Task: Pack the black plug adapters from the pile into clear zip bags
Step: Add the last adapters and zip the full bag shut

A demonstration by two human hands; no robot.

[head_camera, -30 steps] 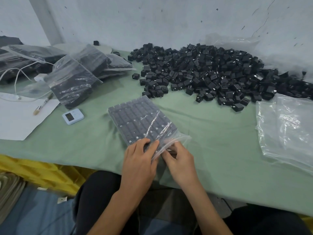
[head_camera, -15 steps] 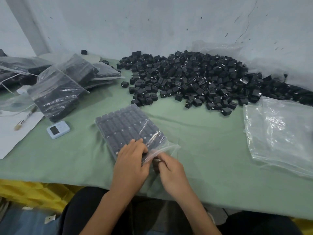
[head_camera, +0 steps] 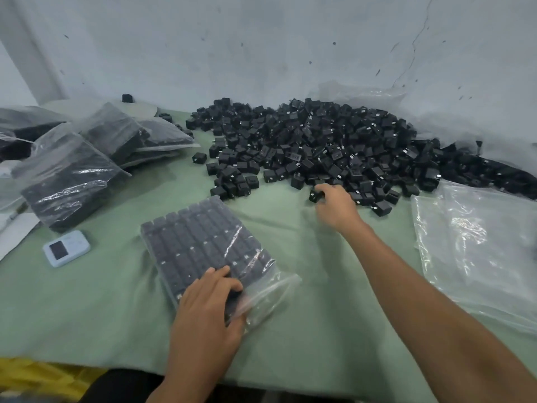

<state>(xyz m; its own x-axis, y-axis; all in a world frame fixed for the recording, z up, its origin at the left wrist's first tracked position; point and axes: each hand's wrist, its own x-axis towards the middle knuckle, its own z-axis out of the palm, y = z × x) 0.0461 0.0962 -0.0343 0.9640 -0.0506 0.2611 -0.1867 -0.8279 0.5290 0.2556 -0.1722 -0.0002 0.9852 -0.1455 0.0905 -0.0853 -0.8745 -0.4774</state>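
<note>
A clear zip bag [head_camera: 203,245] lies on the green cloth in front of me, filled with neat rows of black plug adapters, its mouth toward me. My left hand [head_camera: 209,303] rests on the bag's near end, fingers curled over the adapters there. A big pile of loose black adapters [head_camera: 319,146] spreads along the wall. My right hand [head_camera: 334,203] reaches out to the pile's front edge and grips one black adapter [head_camera: 315,196] in its fingertips.
Several filled bags [head_camera: 72,175] are stacked at the left. A small white device [head_camera: 66,248] lies near them. A heap of empty clear bags [head_camera: 479,251] sits at the right. The table's front edge runs below my left hand, with yellow material [head_camera: 43,379] under it.
My right hand left the bag's mouth and reached forward to the pile, where it took hold of an adapter. My left hand stayed on the bag. The view tilted up.
</note>
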